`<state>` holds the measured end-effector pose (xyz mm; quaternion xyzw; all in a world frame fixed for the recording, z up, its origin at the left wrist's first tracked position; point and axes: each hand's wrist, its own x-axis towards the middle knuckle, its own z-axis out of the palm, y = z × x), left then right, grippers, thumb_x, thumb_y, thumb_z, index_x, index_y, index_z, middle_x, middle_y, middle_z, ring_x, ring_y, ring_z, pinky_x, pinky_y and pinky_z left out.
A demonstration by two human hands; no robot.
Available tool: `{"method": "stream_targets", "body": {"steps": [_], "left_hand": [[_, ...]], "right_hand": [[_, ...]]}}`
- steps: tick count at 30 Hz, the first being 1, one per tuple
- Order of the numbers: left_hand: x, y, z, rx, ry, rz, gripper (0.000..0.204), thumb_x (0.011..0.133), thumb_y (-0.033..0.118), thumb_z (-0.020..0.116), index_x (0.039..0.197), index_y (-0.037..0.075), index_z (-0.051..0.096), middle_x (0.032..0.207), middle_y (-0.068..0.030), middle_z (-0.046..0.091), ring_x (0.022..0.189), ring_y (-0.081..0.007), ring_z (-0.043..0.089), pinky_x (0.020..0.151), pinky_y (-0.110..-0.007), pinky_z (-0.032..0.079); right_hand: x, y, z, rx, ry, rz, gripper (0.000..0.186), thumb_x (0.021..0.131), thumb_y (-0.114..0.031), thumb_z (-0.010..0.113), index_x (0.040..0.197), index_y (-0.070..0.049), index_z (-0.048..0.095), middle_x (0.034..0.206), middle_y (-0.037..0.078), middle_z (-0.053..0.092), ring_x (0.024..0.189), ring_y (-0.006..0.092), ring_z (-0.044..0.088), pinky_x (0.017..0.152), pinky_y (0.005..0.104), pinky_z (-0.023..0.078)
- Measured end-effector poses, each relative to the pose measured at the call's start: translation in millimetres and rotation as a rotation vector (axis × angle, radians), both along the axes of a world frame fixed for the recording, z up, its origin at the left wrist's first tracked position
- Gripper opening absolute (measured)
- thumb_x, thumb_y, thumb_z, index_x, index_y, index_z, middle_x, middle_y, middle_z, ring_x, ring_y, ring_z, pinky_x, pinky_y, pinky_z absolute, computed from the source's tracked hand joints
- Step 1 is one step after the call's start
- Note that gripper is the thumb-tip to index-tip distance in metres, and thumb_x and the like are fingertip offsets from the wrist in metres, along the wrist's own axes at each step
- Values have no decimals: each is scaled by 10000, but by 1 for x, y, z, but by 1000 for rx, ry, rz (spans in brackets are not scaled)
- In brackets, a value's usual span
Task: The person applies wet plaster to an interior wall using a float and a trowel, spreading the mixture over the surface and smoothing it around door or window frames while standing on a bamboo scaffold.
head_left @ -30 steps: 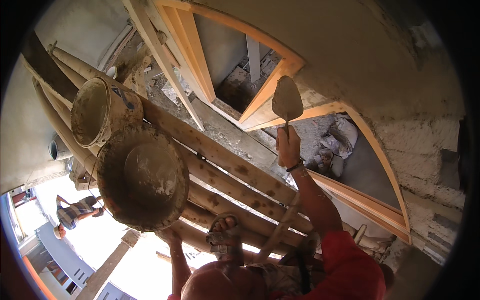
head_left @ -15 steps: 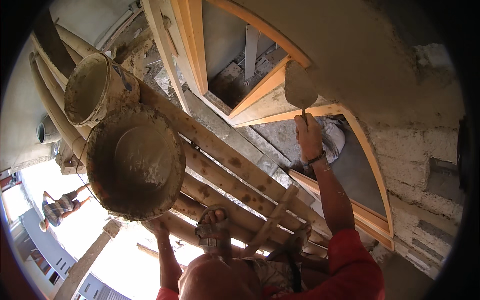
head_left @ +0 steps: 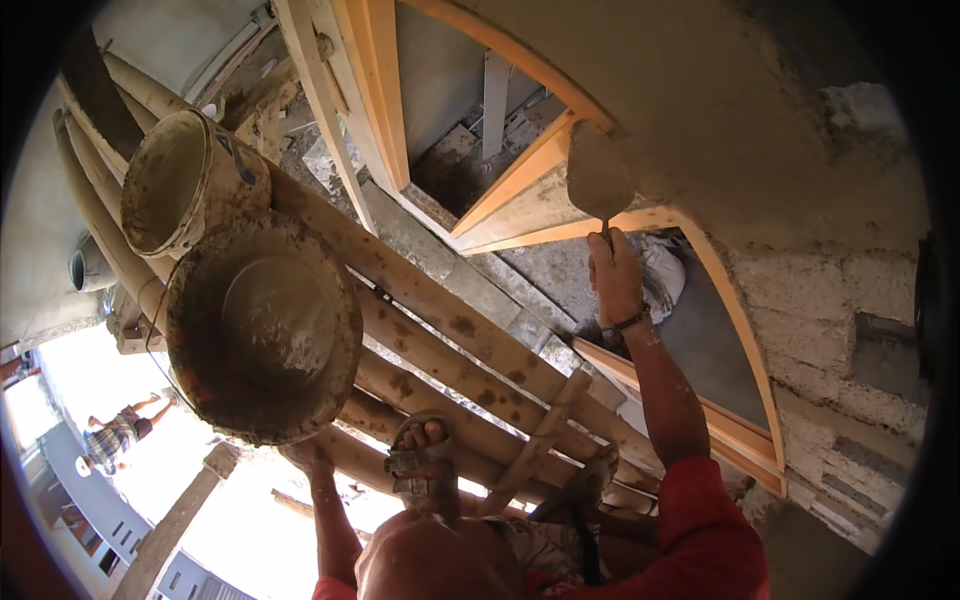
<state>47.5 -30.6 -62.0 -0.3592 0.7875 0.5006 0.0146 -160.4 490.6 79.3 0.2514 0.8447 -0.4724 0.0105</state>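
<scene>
Red sleeve [head_left: 695, 500] noted on my right side; the right hand [head_left: 617, 272] is closed around the handle of the trowel [head_left: 600, 175], whose blade extends directly beyond my knuckles. Blade condition: broad, leaf-shaped, grey-brown, close in tone to the plastered wall [head_left: 720, 140]. Contact between the two cannot be determined; my fist covers most of the handle. My left hand [head_left: 312, 456] is at the lower rim of the crusted basin [head_left: 225, 375], fingers obscured, grip undeterminable. Beside the basin stands a stained bucket [head_left: 232, 195].
</scene>
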Motion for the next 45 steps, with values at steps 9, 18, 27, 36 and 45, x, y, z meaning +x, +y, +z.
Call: {"method": "stream_targets", "body": {"steps": [9,18,27,36,45], "left_hand": [[-6,9,6,-99,1,-7,718,947,460,465,1429,-38,275,1478,-193,302,1351,-324,299,1118,-427,243],[-18,10,16,-10,-60,-65,708,965,460,415,1457,-10,221,1512,-186,236,1368,-315,265,1131,-423,227],[-21,21,23,-180,95,51,544,980,370,385,1281,-81,437,1281,-227,490,1149,-334,499,946,-422,417],[-18,12,15,6,215,51,588,947,416,458,1224,-101,492,1256,-241,520,1137,-335,504,971,-449,391],[-12,9,0,51,31,282,582,986,434,410,1348,-21,393,1311,-147,476,1140,-248,497,955,-341,428]], "right_hand": [[7,-1,13,-130,51,-44,258,923,-203,550,753,-21,484,579,13,484,473,83,453,434,265,376],[12,4,18,-24,64,-17,236,921,-198,541,779,-16,491,570,35,495,461,120,468,437,293,387],[52,2,7,241,-30,219,257,868,-213,617,945,-1,493,762,218,613,727,431,603,620,483,458],[31,14,28,702,152,250,274,880,-220,613,969,5,483,731,252,601,700,449,597,584,508,449],[16,6,35,751,43,262,322,898,-270,566,1001,27,497,813,254,622,762,456,593,679,510,448]]}}
